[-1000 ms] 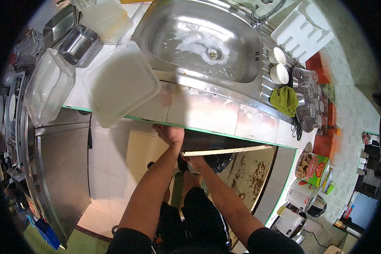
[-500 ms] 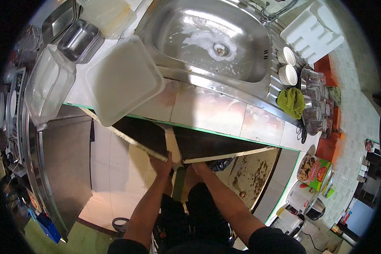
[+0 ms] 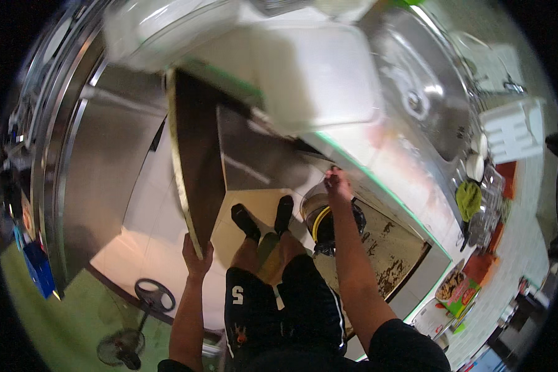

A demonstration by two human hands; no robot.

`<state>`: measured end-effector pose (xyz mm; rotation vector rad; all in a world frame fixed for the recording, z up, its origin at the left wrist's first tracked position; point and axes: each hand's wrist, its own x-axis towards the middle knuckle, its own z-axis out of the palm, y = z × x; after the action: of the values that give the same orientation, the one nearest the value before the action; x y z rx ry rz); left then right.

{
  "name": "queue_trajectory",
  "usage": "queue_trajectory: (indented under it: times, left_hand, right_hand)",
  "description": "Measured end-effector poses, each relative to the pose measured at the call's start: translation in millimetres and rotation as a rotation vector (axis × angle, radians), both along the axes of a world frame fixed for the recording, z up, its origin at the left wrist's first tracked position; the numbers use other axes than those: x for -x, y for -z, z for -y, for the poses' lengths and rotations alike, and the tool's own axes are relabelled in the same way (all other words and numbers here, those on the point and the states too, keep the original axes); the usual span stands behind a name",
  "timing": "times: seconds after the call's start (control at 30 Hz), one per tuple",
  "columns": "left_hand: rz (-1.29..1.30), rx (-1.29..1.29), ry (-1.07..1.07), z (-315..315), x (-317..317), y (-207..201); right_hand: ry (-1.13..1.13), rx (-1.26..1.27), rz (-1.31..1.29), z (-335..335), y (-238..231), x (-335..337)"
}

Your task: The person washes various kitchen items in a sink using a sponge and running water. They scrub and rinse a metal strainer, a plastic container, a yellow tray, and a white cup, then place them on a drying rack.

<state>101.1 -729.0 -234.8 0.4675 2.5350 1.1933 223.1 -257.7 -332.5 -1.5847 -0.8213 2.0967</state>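
Observation:
My left hand (image 3: 197, 255) is closed round the pale edge of a cabinet door (image 3: 198, 155), whose dark inner face stands swung out to the left. Under the counter front, my right hand (image 3: 338, 183) has its fingers curled, and I cannot make out what is in them. Just below that hand sits a bin with a black bag (image 3: 347, 226) and a yellow rim, partly hidden by my right forearm. To the right of the bin, a pale panel (image 3: 387, 254) shows brown worn patches.
A translucent plastic container (image 3: 319, 77) overhangs the counter edge, with another clear container (image 3: 167, 31) to its left. The steel sink (image 3: 421, 93) is at the upper right. A steel cabinet (image 3: 118, 149) stands at left; a fan (image 3: 121, 348) is on the green floor.
The left door has swung wide to the left with my left hand. My right hand has moved up and right. The view has turned, and my feet and the bin now show.

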Motion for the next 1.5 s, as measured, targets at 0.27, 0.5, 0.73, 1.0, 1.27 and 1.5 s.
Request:
queue_trajectory:
  times: [0.27,0.5,0.73,1.0,1.27,1.5]
  left_hand:
    - [0.016,-0.064,-0.414,68,26,20]
    - [-0.061,-0.1,-0.546,103,37,60]
    - [0.011,-0.331,-0.767,126,32,94]
    - [-0.119,-0.123,-0.779,157,26,118]
    - [-0.195,-0.214,-0.728,170,24,128]
    - [-0.023,-0.316,-0.786,114,57,55]
  right_hand:
    - [-0.078,-0.111,0.074,36,-19,26]
    - [-0.475,-0.063,0.007,66,53,33]
    - [-0.366,-0.621,0.183,32,198,117]
    - [-0.24,-0.583,0.488,-201,354,131]
    - [-0.475,-0.718,0.532,-171,331,147]
    - [-0.559,-0.657,0.445,-17,201,159]
